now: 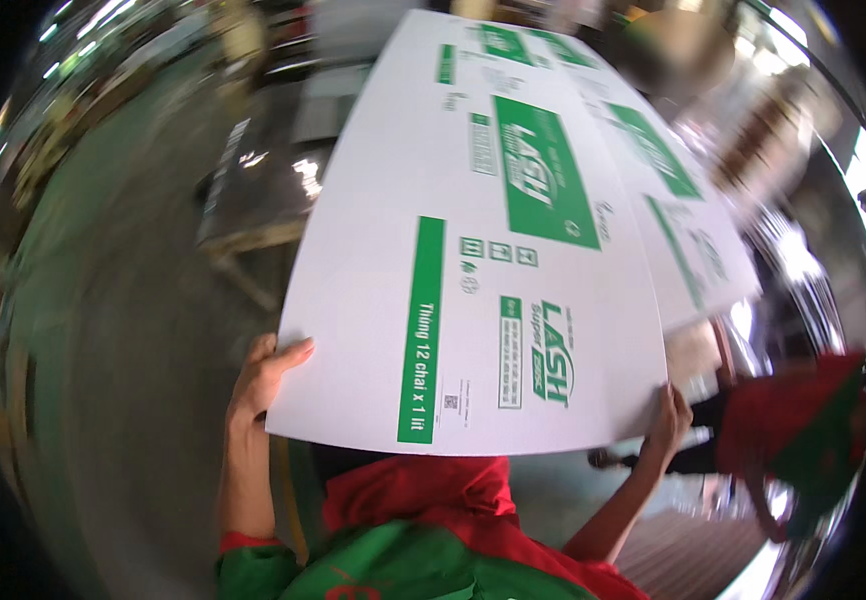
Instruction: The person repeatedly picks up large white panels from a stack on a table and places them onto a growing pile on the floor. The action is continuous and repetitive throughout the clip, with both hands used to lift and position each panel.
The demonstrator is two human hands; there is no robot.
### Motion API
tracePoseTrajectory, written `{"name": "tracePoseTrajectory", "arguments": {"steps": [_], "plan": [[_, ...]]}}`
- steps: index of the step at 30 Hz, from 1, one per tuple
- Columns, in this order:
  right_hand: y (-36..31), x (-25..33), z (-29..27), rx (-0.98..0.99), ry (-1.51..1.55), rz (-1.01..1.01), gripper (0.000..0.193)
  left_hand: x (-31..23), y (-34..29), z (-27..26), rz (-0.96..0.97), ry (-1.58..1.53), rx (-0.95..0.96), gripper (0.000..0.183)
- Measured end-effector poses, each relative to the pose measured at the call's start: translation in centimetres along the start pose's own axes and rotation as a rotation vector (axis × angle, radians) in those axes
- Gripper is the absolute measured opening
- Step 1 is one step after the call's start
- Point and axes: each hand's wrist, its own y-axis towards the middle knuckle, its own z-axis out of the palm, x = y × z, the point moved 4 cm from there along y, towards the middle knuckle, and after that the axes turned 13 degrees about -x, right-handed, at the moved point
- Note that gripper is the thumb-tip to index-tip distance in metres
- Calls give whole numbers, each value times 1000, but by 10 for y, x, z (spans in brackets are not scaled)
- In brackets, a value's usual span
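A large white cardboard sheet (373, 210) with green printing stretches away from me, its near edge in front of my body. My left hand (259, 375) grips its near left corner, thumb on top and the other fingers mostly hidden beneath. At the near right corner, my right hand (667, 422) is closed on the edge. Alongside on the right lies a second printed cardboard sheet (718, 270), partly covered by the first or overlapping it; I cannot tell whether the two are joined.
To the left of the sheet stands a dark table (263, 190) with a shiny top. A person in a red and green shirt (793, 430) stands at the right, beside shiny metal equipment (803, 270). Grey-green floor (123, 270) runs along the left. The far background is blurred.
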Motion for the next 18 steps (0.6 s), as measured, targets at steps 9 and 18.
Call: {"name": "tracePoseTrajectory", "arguments": {"steps": [9, 18], "plan": [[-119, 46, 119, 582, -86, -94, 46, 109, -3, -158, -172, -88, -248, 36], [-156, -51, 144, 708, -108, 23, 49, 201, -26, -165, -369, -8, -258, 55]]}}
